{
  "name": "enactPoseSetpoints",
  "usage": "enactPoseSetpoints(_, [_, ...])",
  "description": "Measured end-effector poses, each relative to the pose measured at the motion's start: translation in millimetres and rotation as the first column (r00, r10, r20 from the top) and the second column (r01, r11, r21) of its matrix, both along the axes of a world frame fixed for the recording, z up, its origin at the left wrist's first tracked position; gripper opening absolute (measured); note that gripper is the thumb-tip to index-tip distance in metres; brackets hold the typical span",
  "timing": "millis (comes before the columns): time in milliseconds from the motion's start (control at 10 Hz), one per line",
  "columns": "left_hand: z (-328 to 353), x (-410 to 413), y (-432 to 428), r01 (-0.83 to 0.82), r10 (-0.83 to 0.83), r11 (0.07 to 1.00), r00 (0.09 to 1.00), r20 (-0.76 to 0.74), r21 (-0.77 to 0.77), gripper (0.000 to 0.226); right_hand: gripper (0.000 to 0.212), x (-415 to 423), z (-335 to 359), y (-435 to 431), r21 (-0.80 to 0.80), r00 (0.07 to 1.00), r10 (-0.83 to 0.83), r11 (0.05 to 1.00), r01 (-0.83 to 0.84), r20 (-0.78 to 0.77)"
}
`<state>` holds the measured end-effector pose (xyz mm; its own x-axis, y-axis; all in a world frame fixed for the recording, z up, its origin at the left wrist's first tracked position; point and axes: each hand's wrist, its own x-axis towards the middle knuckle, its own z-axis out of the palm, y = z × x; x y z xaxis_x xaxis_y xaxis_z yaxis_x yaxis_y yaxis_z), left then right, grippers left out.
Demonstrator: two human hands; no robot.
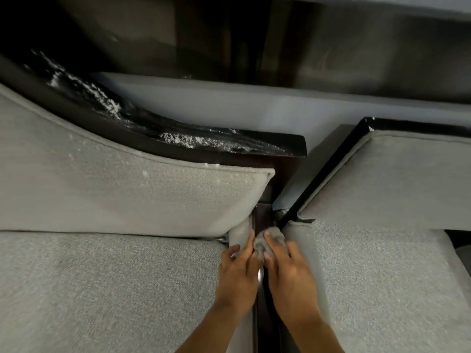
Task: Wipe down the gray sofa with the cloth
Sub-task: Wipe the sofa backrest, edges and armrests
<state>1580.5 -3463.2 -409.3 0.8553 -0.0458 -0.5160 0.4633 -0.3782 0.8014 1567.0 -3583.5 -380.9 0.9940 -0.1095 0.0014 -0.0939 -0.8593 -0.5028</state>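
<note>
The gray sofa fills the view: a seat cushion at lower left with a curved back cushion above it, and a second seat at right. A bunched gray cloth sits in the narrow dark gap between the two seats. My right hand presses on the cloth with curled fingers around it. My left hand rests beside it on the corner of the left seat cushion, fingers stretched toward the cloth.
A dark glossy wooden frame with white dust specks runs along the top of the left back cushion. Another dark wooden edge borders the right back cushion. A pale wall lies behind.
</note>
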Motion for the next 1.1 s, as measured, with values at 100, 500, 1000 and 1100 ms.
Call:
enactPoseSetpoints(100, [-2.0,1.7,5.4,0.073,-0.074,0.997,0.997,0.03,0.037,0.044,0.039,9.6,48.3,5.4,0.242,0.988,-0.148,0.961,0.134,0.041])
enactPoseSetpoints(500, [100.7,53.5,26.5,-0.697,0.735,0.651,0.677,0.022,-0.3,0.099,0.032,98.5,174.7,39.4,-0.18,0.931,0.062,0.984,0.004,0.359])
enactPoseSetpoints(1000, [113.8,62.9,33.9,-0.664,0.686,0.661,0.723,-0.076,-0.35,0.115,0.039,109.4,178.3,38.6,-0.037,0.952,-0.074,0.995,0.089,0.297])
enactPoseSetpoints(1100, [116.9,64.0,33.9,-0.676,0.705,0.668,0.709,-0.028,-0.313,0.112,0.034,115.3,184.0,74.1,-0.017,0.957,-0.065,0.997,0.073,0.283])
